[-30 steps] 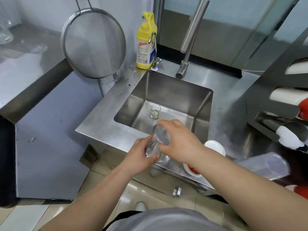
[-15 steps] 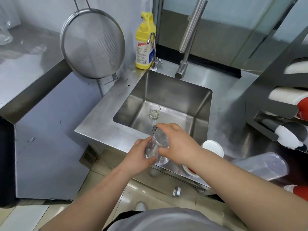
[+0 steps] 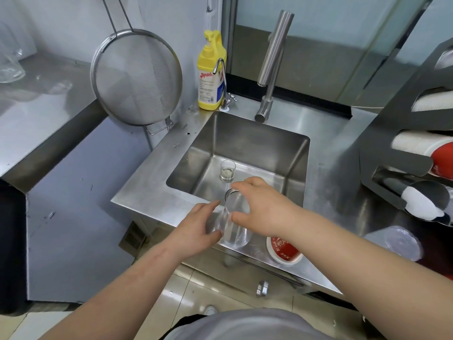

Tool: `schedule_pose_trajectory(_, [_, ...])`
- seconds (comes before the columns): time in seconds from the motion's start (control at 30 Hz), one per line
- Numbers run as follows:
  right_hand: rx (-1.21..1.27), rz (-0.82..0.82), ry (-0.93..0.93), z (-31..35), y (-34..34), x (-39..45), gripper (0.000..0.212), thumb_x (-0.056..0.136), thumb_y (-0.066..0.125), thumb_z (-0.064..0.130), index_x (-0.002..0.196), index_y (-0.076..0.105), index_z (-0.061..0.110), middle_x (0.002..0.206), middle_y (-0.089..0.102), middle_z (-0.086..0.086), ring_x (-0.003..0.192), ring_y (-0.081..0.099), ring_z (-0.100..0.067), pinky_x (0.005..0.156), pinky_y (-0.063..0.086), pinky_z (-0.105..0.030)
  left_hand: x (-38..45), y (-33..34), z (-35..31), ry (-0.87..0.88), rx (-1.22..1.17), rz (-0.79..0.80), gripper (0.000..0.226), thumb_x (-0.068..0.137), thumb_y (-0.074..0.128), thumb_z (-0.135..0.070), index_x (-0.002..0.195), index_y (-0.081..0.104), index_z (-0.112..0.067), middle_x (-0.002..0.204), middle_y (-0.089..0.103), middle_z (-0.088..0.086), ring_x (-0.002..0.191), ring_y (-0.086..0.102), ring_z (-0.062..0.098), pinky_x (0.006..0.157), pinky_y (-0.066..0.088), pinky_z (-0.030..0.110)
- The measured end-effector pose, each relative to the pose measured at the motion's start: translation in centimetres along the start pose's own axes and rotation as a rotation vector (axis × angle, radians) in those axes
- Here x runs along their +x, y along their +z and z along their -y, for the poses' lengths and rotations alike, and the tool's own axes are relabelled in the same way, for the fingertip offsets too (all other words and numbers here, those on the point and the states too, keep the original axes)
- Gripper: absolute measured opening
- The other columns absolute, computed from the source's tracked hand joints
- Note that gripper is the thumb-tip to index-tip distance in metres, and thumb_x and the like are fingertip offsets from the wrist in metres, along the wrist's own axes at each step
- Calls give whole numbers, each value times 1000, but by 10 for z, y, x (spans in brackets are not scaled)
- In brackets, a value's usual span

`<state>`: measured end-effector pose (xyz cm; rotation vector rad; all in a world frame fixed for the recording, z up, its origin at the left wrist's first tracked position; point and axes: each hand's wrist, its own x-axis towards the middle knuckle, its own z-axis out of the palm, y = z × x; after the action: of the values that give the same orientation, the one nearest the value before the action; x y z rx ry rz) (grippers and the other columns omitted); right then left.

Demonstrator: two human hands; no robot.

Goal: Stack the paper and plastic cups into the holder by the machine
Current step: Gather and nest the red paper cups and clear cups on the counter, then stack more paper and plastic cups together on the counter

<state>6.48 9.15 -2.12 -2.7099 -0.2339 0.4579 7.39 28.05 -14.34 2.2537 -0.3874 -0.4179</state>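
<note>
Strainer (image 3: 137,77): hangs on the wall at far left, not part of the task.

Soap bottle (image 3: 211,72): yellow, stands at the sink's back corner.

Left hand (image 3: 196,231): fingers loosely curled around the lower part of the clear cups (image 3: 234,222), thumb to the near side.

Clear cups: a nested plastic stack, tilted, held over the near edge of the sink (image 3: 257,133) above the tabletop (image 3: 157,192).

Glass (image 3: 227,171): small, stands alone in the sink basin with a little liquid in it.

Right hand (image 3: 264,209): closed over the upper end of the stack, thumb and fingers pinching it.

Paper cup (image 3: 284,251): red and white, lies on the tabletop just right of the hands, partly under the right forearm.

Plastic stack (image 3: 397,244): another clear one, lies on its side further right.

Holder (image 3: 402,133): dark, slotted, at far right, already carrying paper cups (how full each slot is cannot be told).

Step in hand, as judged: gathering the clear cups into one stack. Next move calls for carrying them rightwards to a free slot and sliding them in without crushing the thin walls.
</note>
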Motion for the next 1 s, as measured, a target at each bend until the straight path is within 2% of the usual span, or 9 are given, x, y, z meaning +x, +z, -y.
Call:
schedule_pose_trajectory(0.17, [-81, -48, -19, -2, -29, -7, 54, 86, 56, 49, 135, 47, 29, 137, 45, -2, 125, 45, -21, 102, 36, -29, 8, -34, -20, 77, 66, -10, 68, 89, 65, -23, 151, 35, -27, 142, 38, -6, 120, 45, 4, 89, 39, 9])
schedule_pose_trajectory(0.3, [-154, -18, 29, -17, -62, -20, 48, 86, 53, 52, 131, 50, 35, 132, 56, 0, 119, 51, -21, 95, 44, -34, 26, -67, -71, 226, 142, -42, 60, 91, 67, -22, 146, 44, -23, 133, 44, -3, 119, 50, 10, 95, 49, 27])
schedule_pose_trajectory(0.4, [-239, 41, 88, -35, -80, -34, 51, 87, 50, 53, 133, 49, 31, 129, 59, 2, 117, 52, -20, 91, 43, -31, 38, -78, -114, 341, 257, 89, 54, 90, 66, -32, 142, 50, -27, 127, 52, -6, 112, 53, 7, 90, 44, 19])
schedule_pose_trajectory(0.53, [-235, 71, 165, -67, -84, -59, 55, 90, 49, 48, 140, 43, 25, 135, 55, 1, 122, 50, -21, 95, 41, -29, 42, -56, -156, 463, 518, 325, 64, 89, 64, -47, 146, 43, -29, 139, 49, -3, 125, 49, 13, 104, 41, 30])
schedule_pose_trajectory(0.6, [-172, 108, 194, -84, -78, -73, 67, 87, 56, 47, 146, 34, 25, 138, 53, 0, 122, 51, -20, 97, 41, -28, 41, -36, -168, 485, 578, 382, 70, 87, 64, -51, 149, 38, -30, 143, 46, -1, 127, 48, 17, 109, 39, 37])
schedule_pose_trajectory(0.7, [-57, 145, 218, -107, -59, -95, 85, 79, 68, 43, 150, 25, 25, 145, 46, 1, 125, 49, -17, 98, 37, -22, 41, -9, -178, 491, 590, 430, 81, 84, 68, -54, 152, 31, -29, 148, 41, 0, 134, 41, 18, 112, 35, 34])
schedule_pose_trajectory(0.83, [79, 54, 219, -128, -17, -106, 85, 72, 75, 38, 145, 33, 23, 140, 51, -2, 121, 51, -18, 91, 40, -20, 39, 17, -183, 402, 510, 448, 95, 74, 77, -52, 153, 27, -31, 146, 42, -2, 133, 43, 18, 108, 34, 29])
schedule_pose_trajectory(0.9, [175, 8, 203, -135, 3, -105, 83, 67, 77, 37, 140, 38, 28, 131, 56, -2, 114, 54, -19, 86, 41, -22, 38, 28, -186, 396, 525, 432, 86, 72, 77, -49, 146, 38, -31, 142, 48, -3, 131, 44, 17, 109, 37, 33])
schedule_pose_trajectory(1.0, [280, -27, 202, -144, 31, -101, 74, 62, 79, 35, 129, 48, 29, 117, 60, 2, 106, 56, -19, 86, 44, -27, 36, 40, -190, 444, 504, 370, 49, 71, 77, -38, 115, 57, -29, 113, 62, -7, 110, 51, 12, 94, 43, 33])
